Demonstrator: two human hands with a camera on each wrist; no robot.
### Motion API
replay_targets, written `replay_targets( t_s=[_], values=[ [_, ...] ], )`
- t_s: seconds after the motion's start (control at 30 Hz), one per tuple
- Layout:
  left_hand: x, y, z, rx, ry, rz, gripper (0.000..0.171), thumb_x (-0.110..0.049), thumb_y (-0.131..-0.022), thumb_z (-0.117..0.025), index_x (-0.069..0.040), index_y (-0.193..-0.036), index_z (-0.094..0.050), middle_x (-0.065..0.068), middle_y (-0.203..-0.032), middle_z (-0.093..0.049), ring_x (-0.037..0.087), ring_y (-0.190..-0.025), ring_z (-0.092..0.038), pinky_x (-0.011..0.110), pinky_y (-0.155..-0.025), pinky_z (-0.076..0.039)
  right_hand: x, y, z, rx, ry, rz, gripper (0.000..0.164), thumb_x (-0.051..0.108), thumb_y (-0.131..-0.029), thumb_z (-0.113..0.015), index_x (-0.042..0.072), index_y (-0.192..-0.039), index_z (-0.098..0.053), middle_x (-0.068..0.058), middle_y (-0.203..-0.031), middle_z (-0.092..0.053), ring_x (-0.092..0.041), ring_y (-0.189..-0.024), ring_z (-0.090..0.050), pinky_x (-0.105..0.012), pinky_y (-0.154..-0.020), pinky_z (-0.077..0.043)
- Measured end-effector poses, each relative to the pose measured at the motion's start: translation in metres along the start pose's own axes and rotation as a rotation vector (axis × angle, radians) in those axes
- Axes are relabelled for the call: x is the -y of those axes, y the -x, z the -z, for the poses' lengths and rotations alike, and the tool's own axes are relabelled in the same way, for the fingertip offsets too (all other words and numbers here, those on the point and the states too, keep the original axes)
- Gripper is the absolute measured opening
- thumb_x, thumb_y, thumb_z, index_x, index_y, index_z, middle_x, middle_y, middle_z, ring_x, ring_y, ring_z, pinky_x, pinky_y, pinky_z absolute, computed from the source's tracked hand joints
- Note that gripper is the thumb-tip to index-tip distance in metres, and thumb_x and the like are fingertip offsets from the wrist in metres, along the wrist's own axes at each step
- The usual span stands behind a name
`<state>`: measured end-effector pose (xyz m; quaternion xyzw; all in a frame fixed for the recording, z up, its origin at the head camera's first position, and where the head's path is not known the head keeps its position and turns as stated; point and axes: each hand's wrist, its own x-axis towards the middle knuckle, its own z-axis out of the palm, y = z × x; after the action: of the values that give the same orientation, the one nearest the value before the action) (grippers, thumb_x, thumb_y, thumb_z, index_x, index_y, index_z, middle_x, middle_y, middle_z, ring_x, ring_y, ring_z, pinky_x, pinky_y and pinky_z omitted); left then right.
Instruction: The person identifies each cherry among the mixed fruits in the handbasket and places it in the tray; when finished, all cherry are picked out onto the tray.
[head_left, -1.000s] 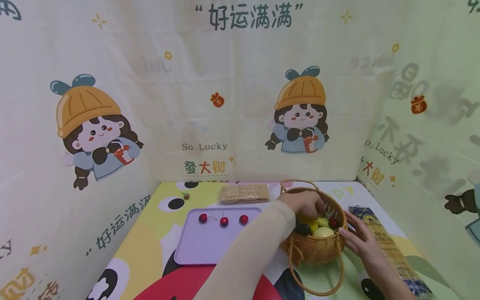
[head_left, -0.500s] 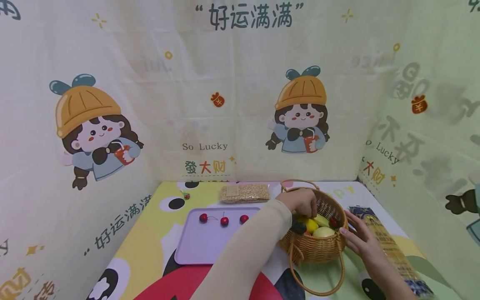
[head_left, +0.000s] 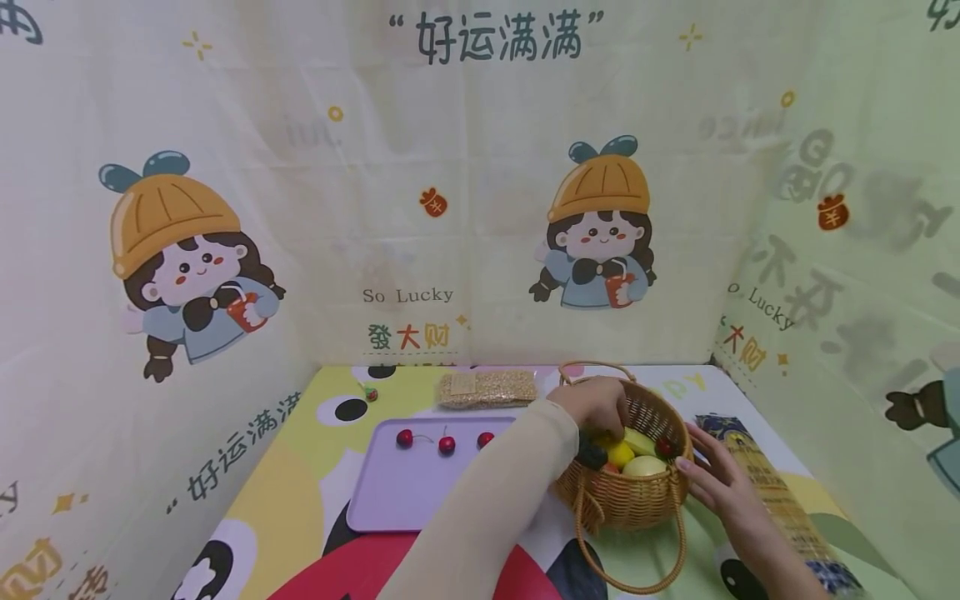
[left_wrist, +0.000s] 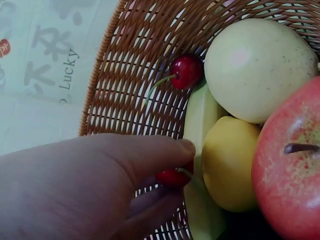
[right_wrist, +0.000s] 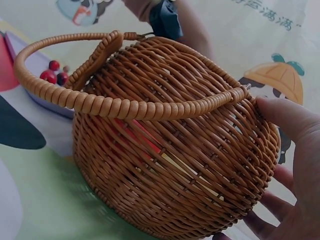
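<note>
A wicker basket (head_left: 633,504) of fruit stands at the right of the table. My left hand (head_left: 600,404) reaches inside it; in the left wrist view the thumb and fingers pinch a red cherry (left_wrist: 167,178) with a green stem. Beside the fingers lie a banana (left_wrist: 197,117), a yellow lemon-like fruit (left_wrist: 227,165), a pale round fruit (left_wrist: 257,70) and a red apple (left_wrist: 292,175). A second cherry (left_wrist: 187,71) sits against the basket wall. My right hand (head_left: 720,475) grips the basket's right rim, thumb on top, fingers along the outside.
Left of the basket is a purple tray (head_left: 397,496) with cherries (head_left: 447,446) on it. A bag of grains (head_left: 487,389) lies behind the tray. A long patterned packet (head_left: 776,492) lies right of the basket. A small red-green item (head_left: 371,394) is at back left.
My left hand has shifted slightly left and up within the basket, uncovering more of the yellow fruit. The right hand keeps its grip on the rim.
</note>
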<state>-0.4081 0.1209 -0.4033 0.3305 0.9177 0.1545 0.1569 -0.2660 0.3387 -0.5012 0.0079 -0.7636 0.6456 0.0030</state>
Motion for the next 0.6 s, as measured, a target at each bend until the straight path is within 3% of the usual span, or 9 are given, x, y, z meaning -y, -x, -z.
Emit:
replay_targets(
  t_s=[0.27,0.4,0.6],
  values=[
    [0.002,0.010,0.019,-0.026,0.070,-0.096,0.026,-0.021,-0.099,-0.085,-0.016,-0.124,-0.086,-0.010,-0.112,-0.082,0.003,-0.095,-0.068,0.017,-0.079,-0.054,0.000,-0.001,0.002,0.002,0.007,0.004,0.074,0.031,-0.118,-0.053,0.026,-0.181,-0.012,-0.028,-0.185,-0.001,-0.062,-0.166,-0.010,-0.012,-0.094,-0.054],
    [0.004,0.021,0.023,-0.077,0.107,-0.161,0.026,-0.023,-0.100,-0.084,-0.019,-0.126,-0.086,-0.010,-0.117,-0.082,0.001,-0.096,-0.069,0.015,-0.079,-0.054,-0.001,-0.001,0.002,0.002,0.005,0.001,0.075,0.031,-0.119,-0.053,0.025,-0.181,-0.011,-0.027,-0.185,-0.001,-0.061,-0.166,-0.010,-0.012,-0.094,-0.054],
    [0.009,0.044,0.017,-0.194,0.295,-0.213,0.024,-0.023,-0.100,-0.085,-0.020,-0.124,-0.085,-0.013,-0.112,-0.081,-0.005,-0.097,-0.069,0.014,-0.083,-0.056,-0.002,-0.002,0.000,-0.002,0.000,-0.013,0.076,0.032,-0.119,-0.053,0.024,-0.181,-0.011,-0.027,-0.185,0.000,-0.061,-0.166,-0.010,-0.012,-0.093,-0.054]
  ],
)
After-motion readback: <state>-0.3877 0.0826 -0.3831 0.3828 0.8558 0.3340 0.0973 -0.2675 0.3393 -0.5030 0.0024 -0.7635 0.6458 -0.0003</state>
